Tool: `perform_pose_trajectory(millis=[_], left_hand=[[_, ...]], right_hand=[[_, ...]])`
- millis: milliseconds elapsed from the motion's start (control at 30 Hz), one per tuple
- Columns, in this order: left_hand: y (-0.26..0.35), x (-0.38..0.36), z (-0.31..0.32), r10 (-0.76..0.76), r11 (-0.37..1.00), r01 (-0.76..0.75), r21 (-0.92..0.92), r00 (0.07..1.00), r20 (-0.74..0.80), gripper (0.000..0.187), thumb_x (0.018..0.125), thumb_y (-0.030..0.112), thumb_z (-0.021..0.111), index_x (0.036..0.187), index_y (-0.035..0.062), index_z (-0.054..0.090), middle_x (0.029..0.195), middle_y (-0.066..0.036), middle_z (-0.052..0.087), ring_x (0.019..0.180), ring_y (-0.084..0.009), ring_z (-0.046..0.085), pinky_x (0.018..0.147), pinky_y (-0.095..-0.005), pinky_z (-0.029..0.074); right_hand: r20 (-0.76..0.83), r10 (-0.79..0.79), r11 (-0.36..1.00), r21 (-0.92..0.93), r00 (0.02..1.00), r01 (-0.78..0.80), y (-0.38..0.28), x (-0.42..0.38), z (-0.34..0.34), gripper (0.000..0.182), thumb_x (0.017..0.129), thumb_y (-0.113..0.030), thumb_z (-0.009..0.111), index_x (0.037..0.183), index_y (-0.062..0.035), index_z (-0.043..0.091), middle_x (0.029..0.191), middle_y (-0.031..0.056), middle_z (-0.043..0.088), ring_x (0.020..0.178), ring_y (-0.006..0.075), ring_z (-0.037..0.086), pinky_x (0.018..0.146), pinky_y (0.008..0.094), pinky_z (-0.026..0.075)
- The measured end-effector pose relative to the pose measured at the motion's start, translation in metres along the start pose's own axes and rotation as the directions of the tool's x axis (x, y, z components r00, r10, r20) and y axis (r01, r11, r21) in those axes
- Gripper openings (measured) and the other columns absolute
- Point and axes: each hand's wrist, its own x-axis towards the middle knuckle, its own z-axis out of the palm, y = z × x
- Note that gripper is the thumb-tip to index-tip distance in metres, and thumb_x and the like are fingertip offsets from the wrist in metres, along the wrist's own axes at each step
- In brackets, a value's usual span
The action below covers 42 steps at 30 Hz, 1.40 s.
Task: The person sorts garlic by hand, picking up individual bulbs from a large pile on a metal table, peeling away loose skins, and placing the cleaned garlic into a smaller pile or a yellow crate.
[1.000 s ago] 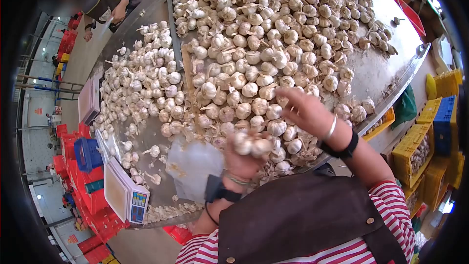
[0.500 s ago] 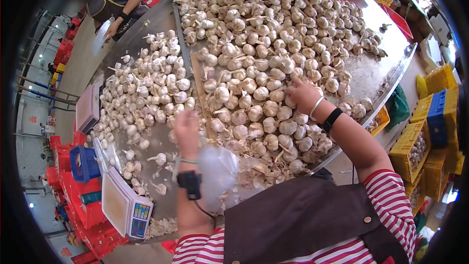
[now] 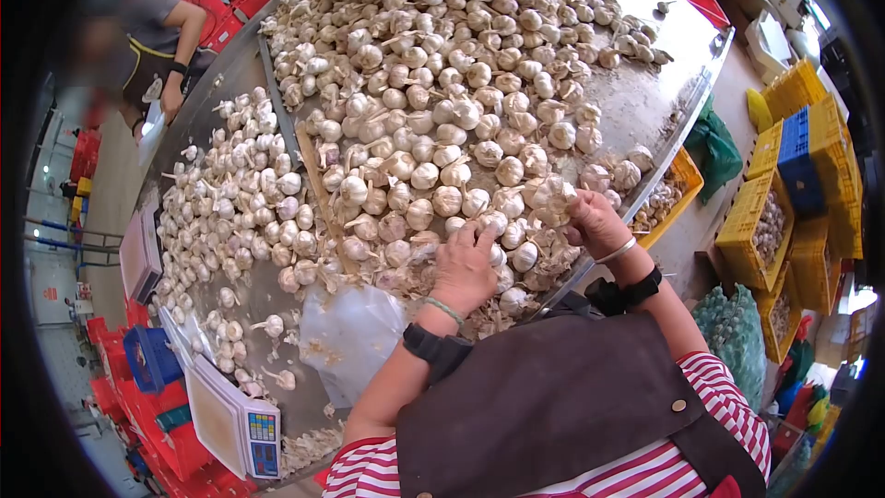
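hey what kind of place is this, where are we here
Probably a garlic sorting or packing floor. A metal table is heaped with garlic bulbs, a weighing scale sits at its edge, and yellow crates stand beside it.

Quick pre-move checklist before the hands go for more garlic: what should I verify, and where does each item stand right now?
1. Right hand has a firm hold on the garlic bulb: ok, fingers wrap it.
2. Left hand free to pick: ok, it rests palm down on the garlic pile, closed on nothing.
3. Plastic bag within reach: ok, it lies on the metal table beside the left forearm.
4. Bag mouth open: cannot tell.
5. Scale unobstructed: ok, its platform is bare.
6. Co-worker out of the way: ok, standing at the far end.
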Motion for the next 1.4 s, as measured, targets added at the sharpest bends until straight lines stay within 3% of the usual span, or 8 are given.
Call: perform_pose_trajectory(millis=[167, 233, 400, 567, 767, 933, 1167, 1400], left_hand=[[0.026, 0.006, -0.028, 0.043, 0.946, -0.074, -0.316, 0.994, -0.103, 0.059, 0.082, 0.015, 0.067, 0.136, 0.0050, 0.045, 0.130, -0.017, 0.051, 0.121, -0.0328, 0.050, 0.103, -0.0447, 0.040], [0.044, 0.006, -0.037, 0.049, 0.426, 0.002, -0.905, 0.999, 0.025, 0.065, 0.086, 0.015, 0.070, 0.141, 0.0051, 0.038, 0.131, -0.013, 0.051, 0.121, -0.0234, 0.051, 0.101, -0.0355, 0.042], [0.047, -0.007, -0.028, 0.091, -0.085, 0.159, -0.984, 0.984, 0.151, 0.065, 0.087, 0.006, 0.070, 0.142, 0.0042, 0.036, 0.124, -0.005, 0.054, 0.110, -0.0125, 0.054, 0.094, -0.0267, 0.046], [0.044, -0.023, -0.017, 0.114, 0.040, 0.107, -0.993, 0.987, 0.111, 0.066, 0.086, 0.009, 0.072, 0.141, 0.0065, 0.037, 0.119, -0.005, 0.058, 0.110, -0.0144, 0.056, 0.094, -0.0290, 0.045], [0.022, -0.025, -0.014, 0.023, 0.854, -0.067, -0.516, 0.996, -0.092, 0.038, 0.086, 0.026, 0.071, 0.116, 0.0043, 0.063, 0.107, -0.012, 0.064, 0.101, -0.0234, 0.061, 0.089, -0.0346, 0.048], [-0.019, 0.001, -0.003, -0.144, 0.942, 0.075, -0.326, 0.971, -0.193, 0.026, 0.083, 0.018, 0.069, 0.105, 0.0042, 0.066, 0.104, -0.014, 0.064, 0.098, -0.0317, 0.060, 0.088, -0.0409, 0.048], [0.001, 0.035, 0.016, -0.004, 0.989, 0.022, 0.145, 0.993, -0.121, 0.036, 0.071, 0.023, 0.074, 0.101, 0.0080, 0.062, 0.098, -0.011, 0.060, 0.099, -0.0301, 0.054, 0.086, -0.0454, 0.043], [0.004, 0.019, -0.016, -0.159, 0.845, 0.147, -0.514, 0.987, 0.020, 0.045, 0.078, 0.013, 0.077, 0.117, 0.0029, 0.058, 0.111, -0.012, 0.064, 0.104, -0.0245, 0.061, 0.090, -0.0344, 0.049]], right_hand=[[-0.077, 0.052, 0.995, 0.092, 0.996, -0.045, 0.000, -0.029, 0.025, 0.046, 0.092, -0.052, 0.058, 0.088, -0.0070, 0.062, 0.066, -0.0022, 0.056, 0.050, 0.0055, 0.045, 0.044, 0.0212, 0.031], [-0.030, 0.030, 0.997, -0.064, 0.999, -0.031, 0.007, -0.033, 0.026, 0.049, 0.094, -0.054, 0.053, 0.085, -0.0066, 0.062, 0.062, -0.0021, 0.054, 0.050, 0.0056, 0.045, 0.045, 0.0212, 0.033], [0.022, -0.002, 0.974, -0.225, 1.000, 0.007, 0.008, -0.050, 0.041, 0.056, 0.096, -0.057, 0.046, 0.082, -0.0050, 0.063, 0.059, -0.0001, 0.055, 0.051, 0.0080, 0.049, 0.047, 0.0225, 0.036], [0.119, 0.151, 0.937, -0.333, 0.981, -0.104, 0.018, -0.057, 0.037, 0.050, 0.096, -0.051, 0.051, 0.089, -0.0037, 0.066, 0.063, 0.0008, 0.059, 0.056, 0.0087, 0.056, 0.053, 0.0219, 0.044], [-0.194, 0.166, 0.950, -0.233, 0.967, -0.209, 0.003, -0.092, -0.025, 0.040, 0.094, -0.042, 0.058, 0.105, -0.0046, 0.065, 0.082, 0.0036, 0.065, 0.062, 0.0094, 0.060, 0.054, 0.0200, 0.048], [-0.423, -0.049, 0.830, 0.487, 0.905, 0.272, -0.021, -0.100, -0.112, 0.052, 0.094, -0.043, 0.058, 0.121, 0.0015, 0.054, 0.096, 0.0103, 0.068, 0.076, 0.0123, 0.064, 0.061, 0.0216, 0.053], [-0.191, 0.073, 0.964, -0.238, 0.979, -0.118, -0.033, -0.041, -0.006, 0.041, 0.095, -0.032, 0.059, 0.124, -0.0020, 0.056, 0.104, 0.0102, 0.066, 0.084, 0.0132, 0.064, 0.073, 0.0269, 0.055], [0.028, -0.074, 0.728, -0.681, 0.997, 0.073, 0.044, 0.002, 0.035, 0.066, 0.088, -0.029, 0.071, 0.139, -0.0037, 0.040, 0.121, 0.0178, 0.060, 0.109, 0.0256, 0.062, 0.087, 0.0334, 0.052]])
